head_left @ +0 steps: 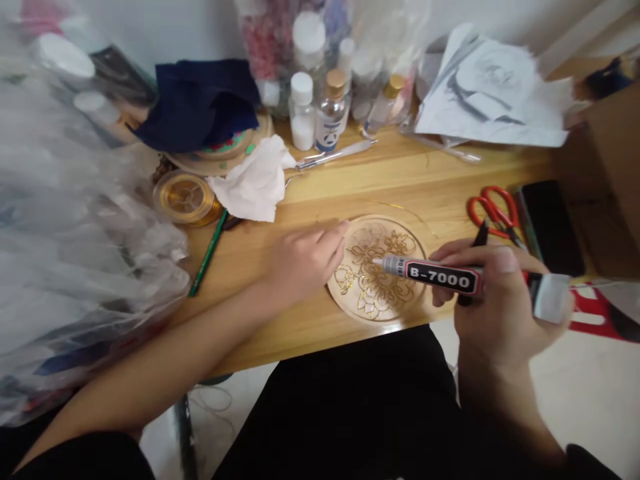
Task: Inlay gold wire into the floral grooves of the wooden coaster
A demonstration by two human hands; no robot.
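Note:
My right hand (495,300) is closed around a black glue tube (440,277) marked B-7000. The tube's pale nozzle points left, over the middle of a round wooden plaque (345,303). A slim black pointed thing (481,235) also sticks up from between the right fingers; most of it is hidden. Gold wire outlines of flowers (383,297) cover much of the plaque, with bare drawn lines at its upper left. My left hand (307,260) lies with fingers stretched out, their tips touching the plaque's left rim.
Orange-handled scissors (495,208) and a black phone-like slab (550,227) lie right. A spool of gold wire (185,198), a green pencil (207,257) and crumpled tissue (257,177) lie left. Small bottles (330,117) and papers (493,87) stand behind; plastic bags (75,220) crowd the left.

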